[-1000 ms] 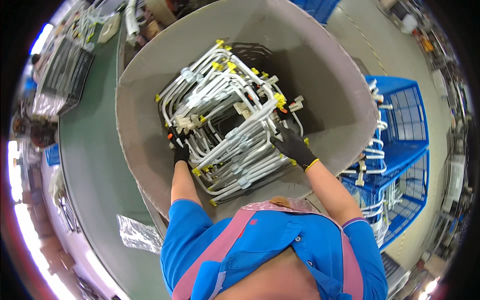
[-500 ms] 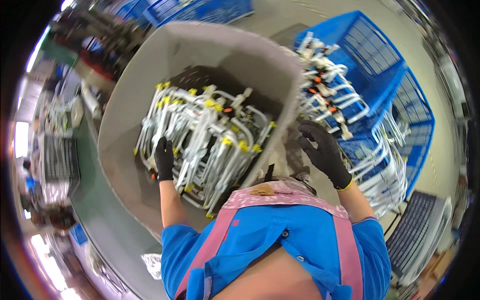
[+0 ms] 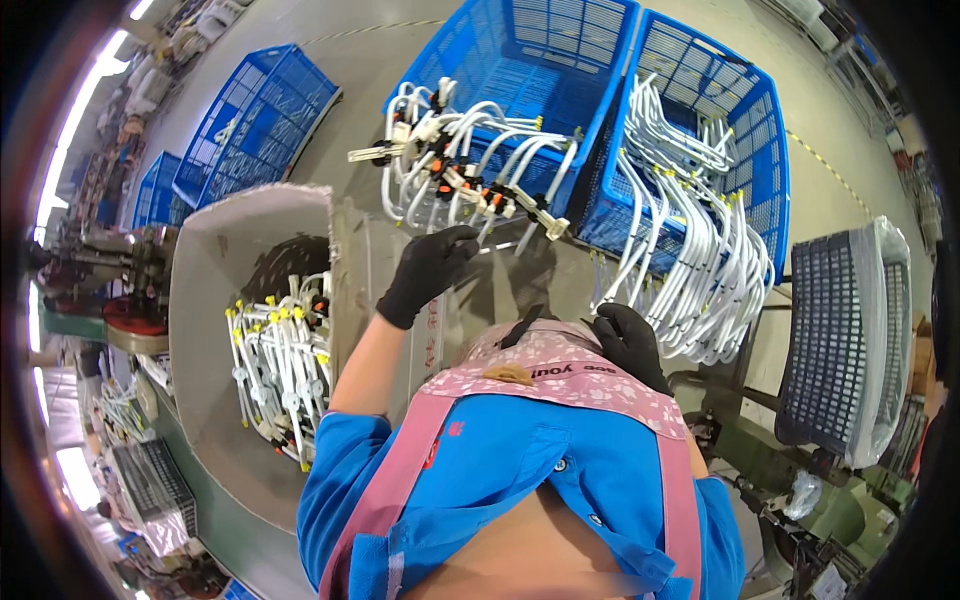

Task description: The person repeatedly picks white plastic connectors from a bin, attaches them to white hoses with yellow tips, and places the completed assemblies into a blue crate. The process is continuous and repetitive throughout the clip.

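Note:
My left hand (image 3: 428, 276), in a black glove, is raised with loosely bent fingers and nothing visible in it. It is just short of a row of bent white tubes with black, orange and cream fittings (image 3: 465, 185), hung over the near wall of a blue crate (image 3: 560, 30). My right hand (image 3: 632, 345), also black-gloved, is low beside my apron, its fingers curled and the fingertips hidden. Nearest to it are plain bent white tubes (image 3: 690, 270), fanned over the edge of a second blue crate (image 3: 770, 150).
On the left, a large grey bin (image 3: 205, 270) holds white tube frames with yellow ends (image 3: 280, 350). Blue crates (image 3: 250, 120) stand on the floor behind it. A black basket (image 3: 825, 340) is at the right, above green machinery (image 3: 840, 510).
My view has turned right, so the grey bin has shifted left and the blue crates are ahead. My left hand has left the frames in the bin; my right hand has dropped beside the apron.

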